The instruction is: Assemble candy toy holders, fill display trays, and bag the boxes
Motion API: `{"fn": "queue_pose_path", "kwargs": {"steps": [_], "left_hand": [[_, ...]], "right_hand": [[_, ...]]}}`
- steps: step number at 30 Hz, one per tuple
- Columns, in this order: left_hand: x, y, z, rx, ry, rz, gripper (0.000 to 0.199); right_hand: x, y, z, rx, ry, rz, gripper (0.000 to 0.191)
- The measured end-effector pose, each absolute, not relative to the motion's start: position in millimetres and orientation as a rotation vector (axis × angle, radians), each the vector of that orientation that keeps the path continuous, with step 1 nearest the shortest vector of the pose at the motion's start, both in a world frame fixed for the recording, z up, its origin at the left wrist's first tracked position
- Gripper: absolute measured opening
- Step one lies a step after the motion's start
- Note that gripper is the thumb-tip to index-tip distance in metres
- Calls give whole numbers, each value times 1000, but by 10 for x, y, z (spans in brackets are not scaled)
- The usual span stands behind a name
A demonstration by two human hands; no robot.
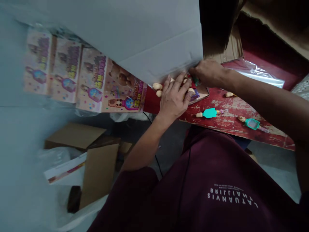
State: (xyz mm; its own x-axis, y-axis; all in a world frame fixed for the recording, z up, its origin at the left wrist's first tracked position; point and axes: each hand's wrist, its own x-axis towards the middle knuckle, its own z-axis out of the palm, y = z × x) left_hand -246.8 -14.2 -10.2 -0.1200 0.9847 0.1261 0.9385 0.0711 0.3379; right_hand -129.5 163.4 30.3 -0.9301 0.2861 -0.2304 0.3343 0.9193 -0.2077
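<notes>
My left hand (175, 96) lies spread over a cluster of small toys with tan, rounded handle ends (157, 86), inside a shallow display box (204, 91). Some purple and red shows between the fingers. At the box's far side, my right hand (207, 72) is closed, its fingertips by a green piece (196, 80); what it grips is hidden. On the red bench, a teal shovel-shaped toy (209, 112) with a tan handle and clear tube lies near the box. Another teal toy (252, 123) lies further right, and a tan handle end (229, 94) shows beneath my right forearm.
A large white carton (164, 35) stands directly behind my hands. Several printed toy boxes (93, 80) line up at left. Clear plastic (256, 75) lies on the worn red bench (231, 122) at right. Opened cardboard (100, 174) and plastic wrap lie below left.
</notes>
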Motion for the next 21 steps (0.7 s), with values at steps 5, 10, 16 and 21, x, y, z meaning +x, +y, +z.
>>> {"fn": "queue_pose_path", "kwargs": {"steps": [5, 10, 16, 21], "left_hand": [[-2439, -137, -94, 1985, 2220, 546, 60], [-2439, -115, -103, 1997, 2220, 556, 61], [-2429, -106, -104, 1979, 2239, 529, 61], [-2418, -80, -72, 1936, 2228, 536, 62]], "right_hand": [[-1111, 1556, 212, 538, 3048, -204, 41], [-1137, 1533, -17, 673, 3128, -378, 34], [-665, 1272, -485, 855, 3328, -560, 43], [-113, 826, -953, 416, 2897, -495, 49]]}}
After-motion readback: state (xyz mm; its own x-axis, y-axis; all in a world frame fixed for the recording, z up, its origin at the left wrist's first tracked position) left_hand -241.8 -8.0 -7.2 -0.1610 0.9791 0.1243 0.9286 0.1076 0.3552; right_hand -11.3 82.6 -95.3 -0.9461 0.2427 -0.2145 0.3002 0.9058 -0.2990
